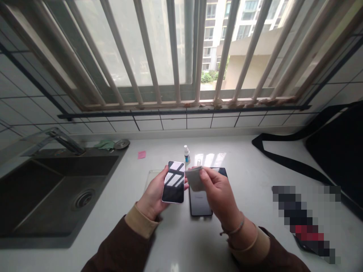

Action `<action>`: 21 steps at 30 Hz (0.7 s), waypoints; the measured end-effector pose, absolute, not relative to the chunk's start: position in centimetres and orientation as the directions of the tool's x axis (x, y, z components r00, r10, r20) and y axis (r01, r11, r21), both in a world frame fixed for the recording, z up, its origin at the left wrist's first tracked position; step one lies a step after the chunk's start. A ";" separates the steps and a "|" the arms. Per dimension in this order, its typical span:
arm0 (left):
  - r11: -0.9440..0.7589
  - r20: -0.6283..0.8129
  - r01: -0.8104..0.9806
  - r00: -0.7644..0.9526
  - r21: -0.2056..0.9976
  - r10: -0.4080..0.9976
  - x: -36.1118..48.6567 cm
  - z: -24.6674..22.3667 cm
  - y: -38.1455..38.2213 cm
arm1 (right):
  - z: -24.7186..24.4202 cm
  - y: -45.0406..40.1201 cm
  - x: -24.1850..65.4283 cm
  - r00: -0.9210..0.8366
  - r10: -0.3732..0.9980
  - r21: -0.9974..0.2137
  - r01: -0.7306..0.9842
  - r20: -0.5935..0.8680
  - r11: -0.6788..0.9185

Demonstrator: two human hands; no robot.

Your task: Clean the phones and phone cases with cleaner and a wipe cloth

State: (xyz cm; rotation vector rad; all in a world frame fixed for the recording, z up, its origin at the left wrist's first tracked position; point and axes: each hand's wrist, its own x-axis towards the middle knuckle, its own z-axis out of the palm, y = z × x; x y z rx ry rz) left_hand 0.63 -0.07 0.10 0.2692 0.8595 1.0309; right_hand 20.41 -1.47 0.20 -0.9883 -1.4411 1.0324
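Note:
My left hand point(153, 196) holds a smartphone point(173, 182) upright over the white counter, its dark screen mirroring the window bars. My right hand point(218, 196) pinches a small grey cloth point(193, 178) right beside the phone's right edge. Below my right hand a second dark phone point(200, 204) lies flat on the counter. A clear phone case point(150, 176) lies behind my left hand, partly hidden. A small white dropper bottle point(186, 154) with a blue label stands farther back.
A dark sink point(42, 192) with a faucet point(64, 139) fills the left side. A pink sticky note point(141, 154) lies near it. A black bag with a long strap point(286, 160) sits at the right. A barred window runs along the back wall.

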 end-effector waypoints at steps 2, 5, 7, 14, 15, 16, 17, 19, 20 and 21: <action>0.535 -0.496 -0.618 0.256 0.576 0.830 0.7 0.1 -0.3 | -0.3 -0.8 20.7 0.042 0.962 -0.960 0.082 0.270 0.266; 0.558 -0.497 -0.577 0.280 0.597 0.822 0.8 0.4 -0.9 | -0.8 -0.3 21.0 0.123 0.929 -0.927 0.193 0.349 0.323; 0.587 -0.494 -0.543 0.326 0.600 0.806 0.9 0.6 -1.2 | -1.0 -0.3 20.8 0.058 0.893 -0.868 0.269 0.446 0.416; 0.521 -0.463 -0.632 0.274 0.574 0.843 1.5 0.5 -0.9 | -1.4 -1.3 19.2 -0.413 0.674 -0.570 0.360 0.612 0.738; 0.509 -0.469 -0.647 0.253 0.568 0.846 1.4 0.4 -0.8 | -1.4 -1.4 19.1 -0.453 0.652 -0.556 0.344 0.608 0.757; 0.500 -0.473 -0.658 0.240 0.563 0.848 1.3 0.3 -0.6 | -1.4 -1.6 19.0 -0.485 0.631 -0.546 0.324 0.605 0.773; 0.491 -0.473 -0.668 0.230 0.560 0.851 1.2 0.2 -0.4 | -1.3 -1.7 19.0 -0.511 0.611 -0.539 0.302 0.604 0.786; 0.444 -0.453 -0.686 0.184 0.576 0.872 0.8 0.1 -0.2 | -1.0 -2.0 19.0 -0.553 0.573 -0.535 0.251 0.605 0.807; 0.410 -0.438 -0.693 0.150 0.593 0.887 0.7 0.1 -0.2 | -0.8 -2.1 19.1 -0.569 0.555 -0.539 0.219 0.606 0.813; 0.375 -0.424 -0.696 0.112 0.612 0.899 0.5 0.1 -0.1 | -0.6 -2.3 19.1 -0.586 0.541 -0.550 0.186 0.603 0.814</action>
